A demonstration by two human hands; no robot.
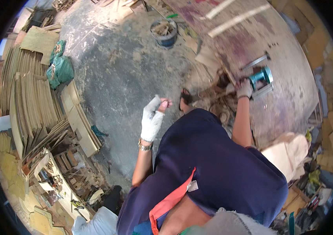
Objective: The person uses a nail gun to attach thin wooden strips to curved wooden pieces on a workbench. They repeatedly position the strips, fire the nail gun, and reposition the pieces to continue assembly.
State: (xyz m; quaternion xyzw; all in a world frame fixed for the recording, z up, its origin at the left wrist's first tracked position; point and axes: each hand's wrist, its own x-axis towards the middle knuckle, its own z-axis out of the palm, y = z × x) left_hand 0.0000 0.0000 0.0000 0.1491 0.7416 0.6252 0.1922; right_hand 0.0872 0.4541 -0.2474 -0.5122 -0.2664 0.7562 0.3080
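My left hand point(151, 119), in a white work glove with bare fingertips, is raised over the grey floor at the centre. Its fingers are bent together; whatever they may hold is too small to make out. My right hand point(245, 89), also gloved, reaches to the near edge of the worktable point(280, 107). Its fingers are closed at a teal nail gun point(259, 78) with a round head and a metal bar along its side, lying on the tabletop. Beside the nail gun lies a metal bar with a dark end point(255, 62).
Thin wood strips point(239, 20) lie on the table's far part. A bucket of wood scraps point(164, 33) stands on the floor beyond. Stacked plywood sheets point(33, 111), a green bag point(61, 71) and a box of offcuts point(70, 166) line the left.
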